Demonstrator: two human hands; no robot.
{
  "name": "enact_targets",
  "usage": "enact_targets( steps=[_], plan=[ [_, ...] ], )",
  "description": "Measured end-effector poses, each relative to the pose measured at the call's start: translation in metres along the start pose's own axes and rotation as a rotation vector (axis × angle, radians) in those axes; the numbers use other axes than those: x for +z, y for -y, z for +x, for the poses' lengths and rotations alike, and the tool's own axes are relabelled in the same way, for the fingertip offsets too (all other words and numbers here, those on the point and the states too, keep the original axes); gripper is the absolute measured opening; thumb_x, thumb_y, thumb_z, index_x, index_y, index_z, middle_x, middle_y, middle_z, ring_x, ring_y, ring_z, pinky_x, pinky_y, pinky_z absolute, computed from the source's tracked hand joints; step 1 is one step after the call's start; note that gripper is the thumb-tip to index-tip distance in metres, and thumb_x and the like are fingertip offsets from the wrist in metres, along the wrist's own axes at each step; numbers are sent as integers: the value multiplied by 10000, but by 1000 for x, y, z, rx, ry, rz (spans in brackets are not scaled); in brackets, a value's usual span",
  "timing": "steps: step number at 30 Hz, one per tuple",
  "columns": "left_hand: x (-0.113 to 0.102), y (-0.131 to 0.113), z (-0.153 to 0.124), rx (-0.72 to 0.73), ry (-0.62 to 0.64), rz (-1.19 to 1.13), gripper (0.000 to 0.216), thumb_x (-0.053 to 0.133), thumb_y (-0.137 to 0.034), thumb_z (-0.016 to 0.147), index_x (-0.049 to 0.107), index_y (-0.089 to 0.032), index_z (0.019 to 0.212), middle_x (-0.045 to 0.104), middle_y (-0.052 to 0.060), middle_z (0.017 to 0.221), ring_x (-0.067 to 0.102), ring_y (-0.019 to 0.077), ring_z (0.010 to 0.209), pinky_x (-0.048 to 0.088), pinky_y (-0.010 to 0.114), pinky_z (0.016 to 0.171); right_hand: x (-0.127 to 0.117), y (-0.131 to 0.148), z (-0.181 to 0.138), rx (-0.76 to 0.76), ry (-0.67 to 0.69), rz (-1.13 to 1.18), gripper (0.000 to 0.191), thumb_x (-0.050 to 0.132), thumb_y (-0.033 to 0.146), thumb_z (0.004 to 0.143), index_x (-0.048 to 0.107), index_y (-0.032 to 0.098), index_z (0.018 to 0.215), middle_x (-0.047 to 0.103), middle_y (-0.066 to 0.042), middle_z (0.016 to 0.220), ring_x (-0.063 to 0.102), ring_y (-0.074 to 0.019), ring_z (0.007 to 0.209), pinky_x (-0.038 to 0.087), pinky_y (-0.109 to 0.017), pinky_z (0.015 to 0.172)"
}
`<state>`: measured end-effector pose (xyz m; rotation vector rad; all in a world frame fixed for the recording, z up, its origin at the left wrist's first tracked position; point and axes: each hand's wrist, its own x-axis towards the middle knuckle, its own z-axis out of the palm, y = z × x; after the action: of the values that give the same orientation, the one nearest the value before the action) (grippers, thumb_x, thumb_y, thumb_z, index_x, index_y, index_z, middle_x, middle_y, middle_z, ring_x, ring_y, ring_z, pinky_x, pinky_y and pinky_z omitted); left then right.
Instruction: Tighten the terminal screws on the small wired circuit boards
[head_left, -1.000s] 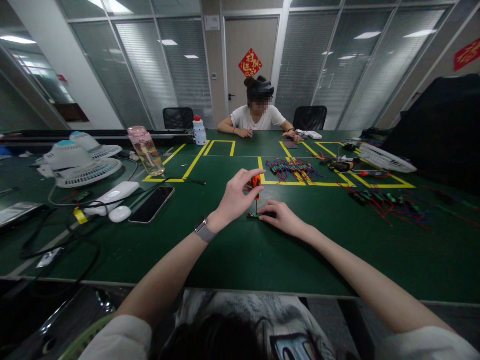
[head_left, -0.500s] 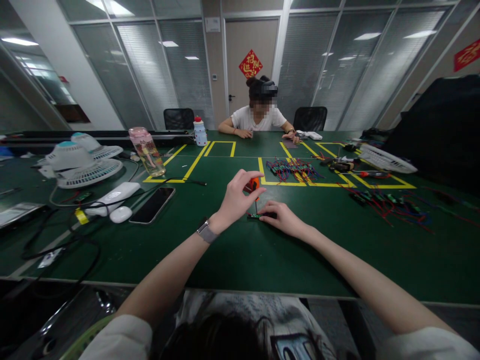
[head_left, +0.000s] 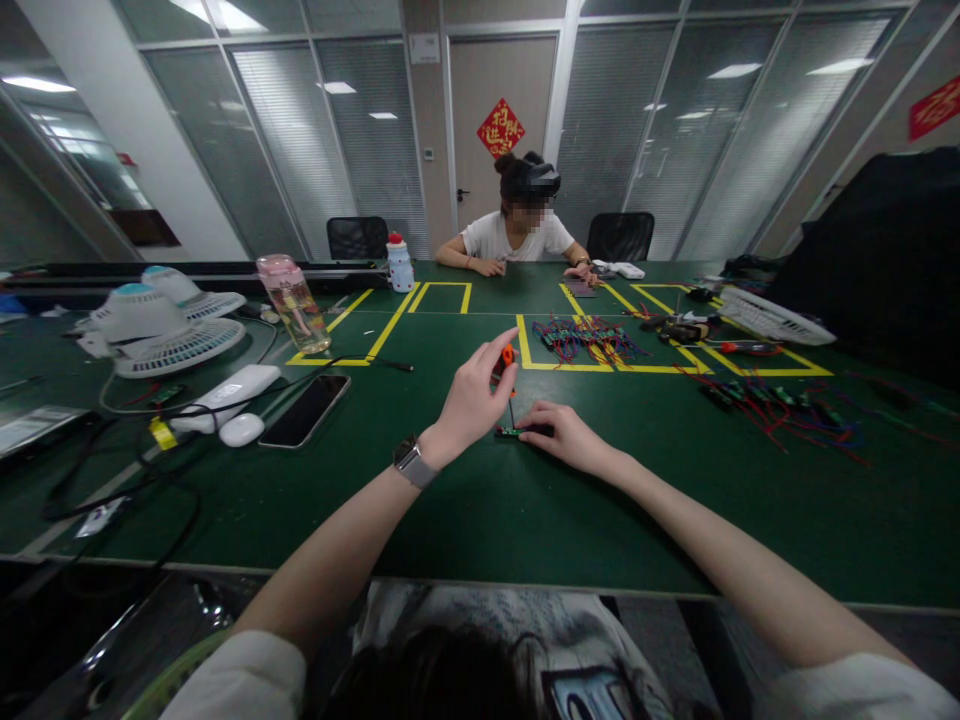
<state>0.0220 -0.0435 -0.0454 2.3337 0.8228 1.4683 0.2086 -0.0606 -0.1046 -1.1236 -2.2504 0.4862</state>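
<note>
My left hand (head_left: 477, 392) is closed around the orange-and-black handle of a screwdriver (head_left: 508, 358), its index finger stretched out along the far side. The screwdriver stands upright, and its thin shaft runs down to a small green circuit board (head_left: 508, 432) on the table. My right hand (head_left: 564, 435) presses its fingertips on the right end of that board, pinching it together with a dark part. Exactly where the screwdriver's tip meets the board is too small to tell.
Wired circuit boards (head_left: 589, 342) lie in a tangle beyond my hands, with more boards (head_left: 780, 402) to the right. A phone (head_left: 306, 411), a bottle (head_left: 295, 305) and white fans (head_left: 169, 335) occupy the left. Across the green table (head_left: 450, 530) sits a person (head_left: 517, 230) wearing a headset.
The fingers of my left hand have shifted on the screwdriver handle, the index finger now straighter and raised. My right hand and the circuit board stay in place.
</note>
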Motion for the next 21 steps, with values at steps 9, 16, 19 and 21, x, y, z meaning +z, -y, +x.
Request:
enact_targets(
  steps=[9,16,19,21],
  plan=[
    [-4,-7,1,32,0,24,219,531,-296,901,562,-197,1094,568,37,949,561,137,822,490,258,710,-1,0,0,17,10,-7,150,622,233,837,727,189,936,638,-63,888,618,-186,812,490,-315,768],
    [1,-4,0,28,17,-95,349,451,-177,926,448,-193,1274,549,81,1107,592,129,852,510,271,747,0,0,0,12,10,-14,156,620,231,841,725,181,945,642,-65,893,620,-187,820,486,-310,772],
    [2,-4,0,55,-55,0,266,613,-237,850,571,-203,1111,555,25,907,557,130,781,494,262,703,0,0,0,9,12,-18,151,622,226,840,724,183,942,640,-63,890,619,-186,818,486,-309,769],
    [2,-7,-1,85,-99,49,233,662,-282,817,607,-198,1027,530,13,856,533,127,758,479,257,686,0,0,0,12,11,-24,147,624,217,837,724,183,939,638,-63,887,617,-186,811,486,-311,766]
  ],
)
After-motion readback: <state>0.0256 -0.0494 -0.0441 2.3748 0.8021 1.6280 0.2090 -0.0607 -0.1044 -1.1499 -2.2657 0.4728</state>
